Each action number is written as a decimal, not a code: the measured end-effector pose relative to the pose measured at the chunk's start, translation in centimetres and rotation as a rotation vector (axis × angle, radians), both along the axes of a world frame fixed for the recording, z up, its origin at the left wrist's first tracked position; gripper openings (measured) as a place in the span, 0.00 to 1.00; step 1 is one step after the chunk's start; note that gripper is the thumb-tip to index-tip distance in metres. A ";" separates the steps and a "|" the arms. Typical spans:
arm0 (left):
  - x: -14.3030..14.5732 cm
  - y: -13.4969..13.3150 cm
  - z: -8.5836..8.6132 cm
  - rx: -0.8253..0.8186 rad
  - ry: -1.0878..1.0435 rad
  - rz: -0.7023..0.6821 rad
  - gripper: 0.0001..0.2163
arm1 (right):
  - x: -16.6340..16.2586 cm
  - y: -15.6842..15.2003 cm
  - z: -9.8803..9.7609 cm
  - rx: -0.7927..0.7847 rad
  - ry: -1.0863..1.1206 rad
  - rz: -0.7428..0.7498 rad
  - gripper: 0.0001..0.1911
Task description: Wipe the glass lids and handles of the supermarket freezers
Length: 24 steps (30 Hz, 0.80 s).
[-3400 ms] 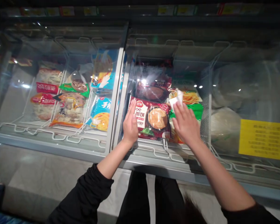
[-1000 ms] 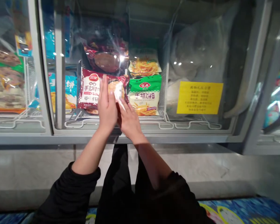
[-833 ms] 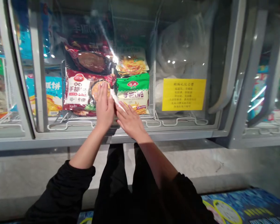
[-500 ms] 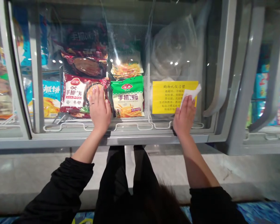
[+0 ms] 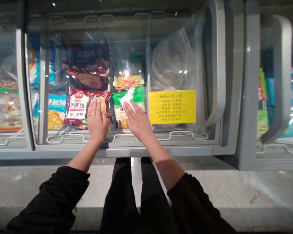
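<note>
My left hand point(image 5: 97, 119) lies flat and open on the glass lid point(image 5: 127, 52) of a chest freezer, over a red food packet point(image 5: 78, 106). My right hand point(image 5: 136, 119) presses a crumpled white tissue point(image 5: 127, 98) against the same glass with its fingers stretched out, above a green packet point(image 5: 117, 112). A yellow notice point(image 5: 172, 106) with dark print sticks to the glass just right of my right hand.
The lid's grey curved handle point(image 5: 216, 65) stands at the right, with a second lid handle point(image 5: 282, 74) further right. More packets lie under the left lid point(image 5: 5, 107). A white plastic bag point(image 5: 171, 65) fills the right basket. Grey stone floor point(image 5: 246, 191) runs below.
My right hand with the tissue swept right across the glass to the yellow notice, then back left to beside my left hand. My left hand stayed flat on the glass.
</note>
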<state>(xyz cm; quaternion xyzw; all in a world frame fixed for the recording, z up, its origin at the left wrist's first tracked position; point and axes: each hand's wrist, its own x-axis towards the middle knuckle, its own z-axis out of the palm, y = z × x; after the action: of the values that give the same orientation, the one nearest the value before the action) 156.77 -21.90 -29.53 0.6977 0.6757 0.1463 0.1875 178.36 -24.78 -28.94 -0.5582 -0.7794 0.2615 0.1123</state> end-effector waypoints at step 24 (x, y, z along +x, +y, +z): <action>0.2 -0.1 -0.4 0.046 -0.004 0.024 0.30 | 0.5 5.0 -1.3 0.042 -0.144 -0.112 0.41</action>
<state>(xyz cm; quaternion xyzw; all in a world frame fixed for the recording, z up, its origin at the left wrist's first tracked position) 156.97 -22.05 -29.89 0.6933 0.6802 0.1655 0.1711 178.81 -19.81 -30.27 -0.6158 -0.7583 0.1975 0.0820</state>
